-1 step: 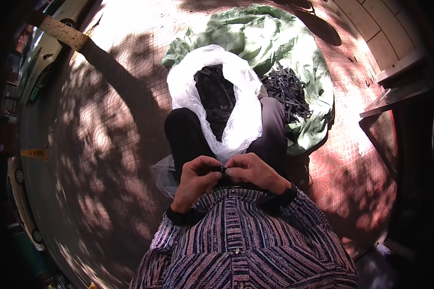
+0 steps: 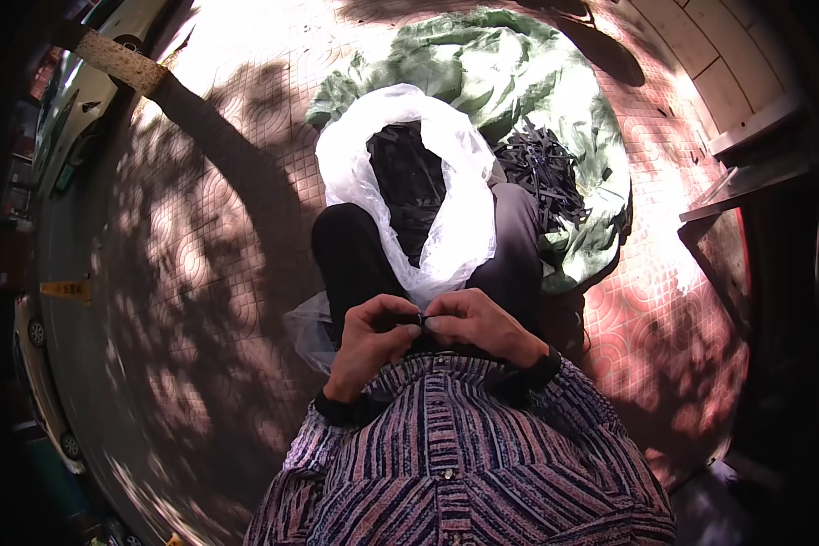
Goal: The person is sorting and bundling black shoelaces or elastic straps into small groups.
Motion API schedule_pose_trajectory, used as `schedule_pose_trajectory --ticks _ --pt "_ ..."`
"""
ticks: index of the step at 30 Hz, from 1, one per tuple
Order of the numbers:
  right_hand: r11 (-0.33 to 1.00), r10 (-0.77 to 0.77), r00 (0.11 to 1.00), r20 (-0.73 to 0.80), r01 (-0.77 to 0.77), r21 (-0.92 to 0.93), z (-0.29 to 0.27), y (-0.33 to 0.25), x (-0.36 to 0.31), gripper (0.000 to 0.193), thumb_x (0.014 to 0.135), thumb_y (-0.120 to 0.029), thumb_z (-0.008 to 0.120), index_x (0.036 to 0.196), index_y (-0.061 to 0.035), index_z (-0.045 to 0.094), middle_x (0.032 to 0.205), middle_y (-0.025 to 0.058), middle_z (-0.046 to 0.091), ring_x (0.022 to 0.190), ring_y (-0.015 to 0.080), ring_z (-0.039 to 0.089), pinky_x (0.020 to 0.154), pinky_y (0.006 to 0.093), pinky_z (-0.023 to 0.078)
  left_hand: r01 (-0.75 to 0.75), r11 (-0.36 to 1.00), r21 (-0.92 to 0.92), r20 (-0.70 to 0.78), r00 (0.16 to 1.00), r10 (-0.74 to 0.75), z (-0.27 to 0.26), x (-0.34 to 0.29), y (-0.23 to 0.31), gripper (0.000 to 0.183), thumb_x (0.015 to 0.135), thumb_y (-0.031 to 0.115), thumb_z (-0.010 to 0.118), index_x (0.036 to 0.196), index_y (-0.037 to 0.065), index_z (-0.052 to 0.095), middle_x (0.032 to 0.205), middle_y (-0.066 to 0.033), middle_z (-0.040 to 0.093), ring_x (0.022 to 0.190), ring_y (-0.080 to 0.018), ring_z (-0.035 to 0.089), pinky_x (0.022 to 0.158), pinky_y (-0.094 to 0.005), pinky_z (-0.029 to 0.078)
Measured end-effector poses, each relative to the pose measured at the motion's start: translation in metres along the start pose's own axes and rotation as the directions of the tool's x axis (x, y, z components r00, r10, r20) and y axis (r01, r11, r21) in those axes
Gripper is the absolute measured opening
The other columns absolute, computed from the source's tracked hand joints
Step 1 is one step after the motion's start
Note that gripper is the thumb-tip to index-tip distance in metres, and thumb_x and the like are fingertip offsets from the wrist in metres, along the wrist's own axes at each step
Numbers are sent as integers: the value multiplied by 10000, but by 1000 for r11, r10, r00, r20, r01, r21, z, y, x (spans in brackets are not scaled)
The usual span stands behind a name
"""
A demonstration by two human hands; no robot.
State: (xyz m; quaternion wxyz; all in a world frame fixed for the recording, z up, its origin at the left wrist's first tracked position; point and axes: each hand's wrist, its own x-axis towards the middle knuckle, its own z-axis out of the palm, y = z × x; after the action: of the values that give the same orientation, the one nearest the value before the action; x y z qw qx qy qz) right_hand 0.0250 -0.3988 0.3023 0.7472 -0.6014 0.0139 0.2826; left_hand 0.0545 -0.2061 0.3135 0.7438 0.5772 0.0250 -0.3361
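Observation:
Close in front of my belly, my left hand and my right hand meet fingertip to fingertip. Both pinch a small dark piece between thumb and forefinger; it is too small and too covered to name. Between my knees stands a white plastic bag, its rim rolled wide, with black strips inside. To its right, a heap of similar thin black strips lies in an opened green woven sack.
Patterned red paving tiles stretch around me, dappled with shade. A clear plastic bag lies by my left leg. A tree trunk and parked cars are on the left. A ledge juts in from the right.

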Motion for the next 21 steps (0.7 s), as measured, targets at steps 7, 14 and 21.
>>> schedule_pose_trajectory --ticks 7,14,21 --pt "999 6 1000 -4 -6 47 6 -6 4 151 828 -136 555 827 10 593 626 -15 497 578 41 441 529 206 367 -57 998 -1 -62 996 57 2 -2 -9 164 753 -36 648 909 -18 601 616 -27 559 448 -38 457 396 -169 327" --pt "545 -606 774 -182 238 -804 29 -4 11 269 837 -241 589 925 7 528 853 170 551 753 333 555 652 381 455 -184 914 361 -173 950 260 5 13 -22 135 761 -7 654 888 -25 608 721 -42 615 620 -43 540 539 -175 427" --pt "536 -689 666 -286 204 -819 33 11 24 216 877 -186 538 801 14 505 738 167 553 664 318 579 580 390 457 -258 925 280 -227 918 325 18 12 -20 134 768 4 653 889 -22 602 715 7 563 576 -4 475 493 -145 361"
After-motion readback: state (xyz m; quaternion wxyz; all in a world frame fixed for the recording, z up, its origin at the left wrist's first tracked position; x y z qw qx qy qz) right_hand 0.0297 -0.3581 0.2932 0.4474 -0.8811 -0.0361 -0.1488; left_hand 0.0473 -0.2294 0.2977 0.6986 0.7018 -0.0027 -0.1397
